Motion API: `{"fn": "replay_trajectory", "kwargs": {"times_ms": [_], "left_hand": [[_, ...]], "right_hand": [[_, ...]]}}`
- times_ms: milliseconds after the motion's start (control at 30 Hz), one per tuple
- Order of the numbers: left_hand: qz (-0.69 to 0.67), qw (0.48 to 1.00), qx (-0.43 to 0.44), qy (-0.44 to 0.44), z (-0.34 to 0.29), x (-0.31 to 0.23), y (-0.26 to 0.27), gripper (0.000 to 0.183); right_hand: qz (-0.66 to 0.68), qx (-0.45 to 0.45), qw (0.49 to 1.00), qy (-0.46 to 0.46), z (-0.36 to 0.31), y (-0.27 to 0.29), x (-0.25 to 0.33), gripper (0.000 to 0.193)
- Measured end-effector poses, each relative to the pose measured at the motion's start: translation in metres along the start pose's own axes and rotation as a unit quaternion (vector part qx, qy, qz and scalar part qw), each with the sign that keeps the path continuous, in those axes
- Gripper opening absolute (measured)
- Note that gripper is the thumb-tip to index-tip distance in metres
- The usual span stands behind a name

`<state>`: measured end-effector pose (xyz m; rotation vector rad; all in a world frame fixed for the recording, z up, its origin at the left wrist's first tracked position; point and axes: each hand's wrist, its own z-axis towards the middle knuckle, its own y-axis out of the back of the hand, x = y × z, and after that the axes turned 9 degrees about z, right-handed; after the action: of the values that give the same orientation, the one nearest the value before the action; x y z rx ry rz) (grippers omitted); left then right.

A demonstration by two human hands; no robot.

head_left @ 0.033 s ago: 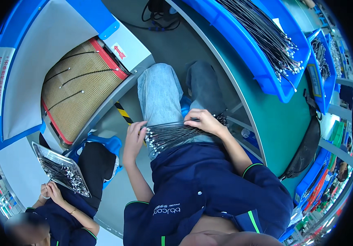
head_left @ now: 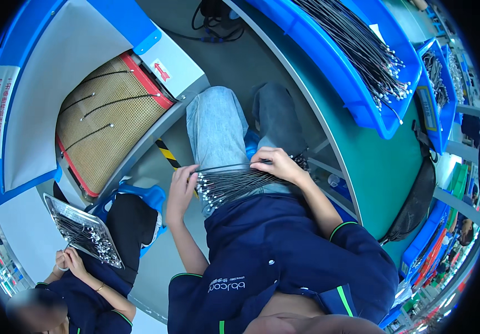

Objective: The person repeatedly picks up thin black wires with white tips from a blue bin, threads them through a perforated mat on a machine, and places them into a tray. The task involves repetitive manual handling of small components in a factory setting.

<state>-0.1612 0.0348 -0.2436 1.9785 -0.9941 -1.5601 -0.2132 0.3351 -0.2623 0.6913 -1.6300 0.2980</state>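
Note:
A bundle of black cables [head_left: 240, 183] with small white and silver end connectors lies across my lap. At its left end, my left hand [head_left: 182, 188] has its fingers curled and pinches the end of one black cable [head_left: 223, 167] at the top of the bundle. Farther right along that cable, my right hand [head_left: 276, 165] closes thumb and fingertips on it. The cable runs nearly straight between both hands, just above the others. My right fingers partly cover where they grip.
At left, a machine's mesh conveyor belt [head_left: 114, 122] carries several spaced cables. A co-worker [head_left: 100, 289] sits at lower left beside a metal tray [head_left: 114, 253] of cables. To the right, a blue bin [head_left: 382, 119] full of cables stands on a green tabletop [head_left: 362, 158]; a black bag [head_left: 415, 203] hangs at its edge.

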Motion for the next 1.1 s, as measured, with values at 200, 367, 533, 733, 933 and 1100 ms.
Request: {"fn": "replay_trajectory", "kwargs": {"times_ms": [200, 367, 533, 733, 933, 1100], "left_hand": [[0.013, 0.999, 0.019, 0.022, 0.007, -0.011, 0.010, 0.020], [-0.001, 0.996, 0.028, -0.079, 0.021, -0.046, 0.000, 0.018], [-0.009, 0.992, -0.016, -0.126, 0.030, -0.065, -0.011, 0.017], [0.001, 0.986, -0.108, -0.131, 0.031, -0.068, -0.012, 0.013], [-0.010, 0.983, -0.106, -0.147, 0.032, -0.073, -0.013, 0.010], [0.022, 0.973, -0.112, -0.201, 0.033, -0.069, -0.014, 0.010]], "right_hand": [[0.005, -0.047, 0.999, -0.003, 0.002, 0.009, 0.004, 0.016], [-0.031, -0.029, 0.996, 0.079, 0.018, -0.003, 0.033, 0.022], [-0.094, -0.051, 0.985, 0.139, 0.030, -0.013, 0.045, 0.016], [-0.118, -0.083, 0.977, 0.158, 0.031, -0.007, 0.045, 0.014], [-0.149, -0.090, 0.964, 0.199, 0.031, -0.006, 0.045, 0.013], [-0.162, -0.075, 0.960, 0.217, 0.031, -0.004, 0.044, 0.014]]}}
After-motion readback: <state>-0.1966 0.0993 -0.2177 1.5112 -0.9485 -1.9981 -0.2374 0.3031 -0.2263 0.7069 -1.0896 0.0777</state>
